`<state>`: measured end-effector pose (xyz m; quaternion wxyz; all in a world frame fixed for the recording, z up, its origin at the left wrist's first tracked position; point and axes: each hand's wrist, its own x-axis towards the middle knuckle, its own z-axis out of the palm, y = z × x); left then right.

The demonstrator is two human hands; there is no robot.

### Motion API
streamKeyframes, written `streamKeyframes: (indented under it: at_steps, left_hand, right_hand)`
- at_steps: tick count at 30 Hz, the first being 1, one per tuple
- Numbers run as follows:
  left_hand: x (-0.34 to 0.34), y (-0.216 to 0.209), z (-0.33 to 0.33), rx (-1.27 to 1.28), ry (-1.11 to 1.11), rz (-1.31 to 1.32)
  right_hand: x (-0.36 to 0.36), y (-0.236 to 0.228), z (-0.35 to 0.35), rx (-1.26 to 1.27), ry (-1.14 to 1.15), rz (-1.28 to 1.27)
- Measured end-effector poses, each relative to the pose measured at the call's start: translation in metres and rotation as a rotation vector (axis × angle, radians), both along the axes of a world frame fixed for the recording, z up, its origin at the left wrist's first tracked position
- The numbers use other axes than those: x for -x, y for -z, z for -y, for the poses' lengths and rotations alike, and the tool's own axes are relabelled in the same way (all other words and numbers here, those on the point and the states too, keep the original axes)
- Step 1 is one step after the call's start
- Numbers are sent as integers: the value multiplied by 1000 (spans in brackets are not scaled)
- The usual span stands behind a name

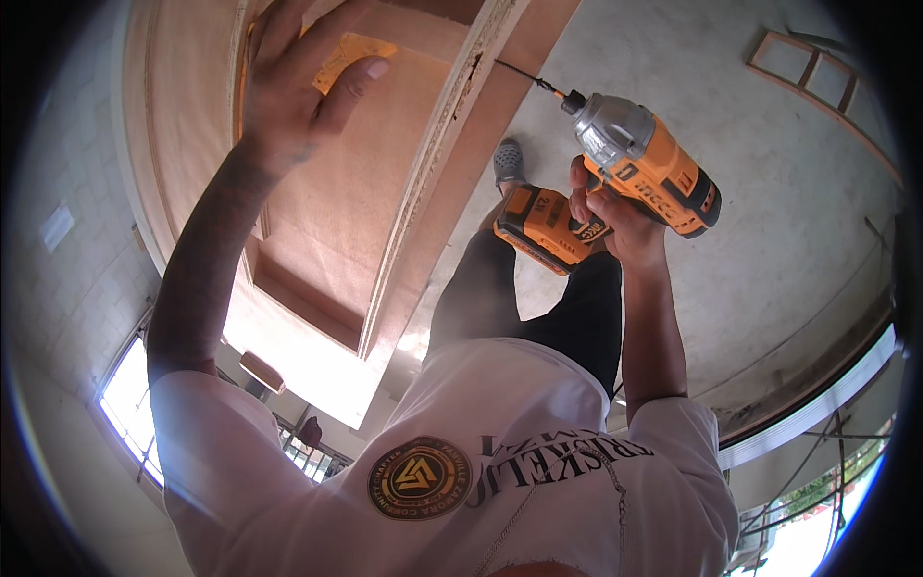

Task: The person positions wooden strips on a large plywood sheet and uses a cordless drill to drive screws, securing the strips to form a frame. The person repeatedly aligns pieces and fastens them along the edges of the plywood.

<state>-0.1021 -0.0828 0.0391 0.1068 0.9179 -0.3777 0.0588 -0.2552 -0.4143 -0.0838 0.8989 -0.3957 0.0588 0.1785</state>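
My right hand (pixel 623 223) is wrapped round the handle of an orange and grey cordless impact driver (pixel 646 159), with an orange battery pack (pixel 548 226) at its base. A thin dark drill bit (pixel 524 75) points from its chuck toward the side panel of a plywood cabinet (pixel 332 207). The bit's tip overlaps that panel near its rough front edge (pixel 430 173); whether it touches, I cannot tell. Above the open cabinet is my left hand (pixel 288 101), fingers apart and partly cut off by the picture's top. Behind its thumb shows an orange-yellow patch (pixel 358 58).
On the grey concrete floor (pixel 760 298) at the far right lies a wooden frame (pixel 806 75) with crosspieces. My foot in a grey clog (pixel 508 162) stands beside the cabinet's side panel. A pale block wall (pixel 72 173) runs along the left, with a bright window (pixel 133 409) lower down.
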Motion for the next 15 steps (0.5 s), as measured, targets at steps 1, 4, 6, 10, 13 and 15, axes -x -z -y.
streamKeyframes:
  at_steps: [1,4,6,10,13,15]
  left_hand:
    - [-5,-2,8,-43,53,-67]
    - [-16,8,30,9,221,-210]
    - [-24,19,36,123,259,-162]
    - [-29,39,35,274,262,-158]
    - [-29,46,31,260,262,-166]
    - [-29,47,29,237,278,-130]
  right_hand:
    - [0,0,-1,-2,7,1]
    - [-1,-1,0,30,-1,-18]
    - [-2,0,0,14,2,24]
    - [-1,3,0,21,6,33]
    - [-2,4,2,22,-26,43]
    - [-1,4,4,33,-50,26]
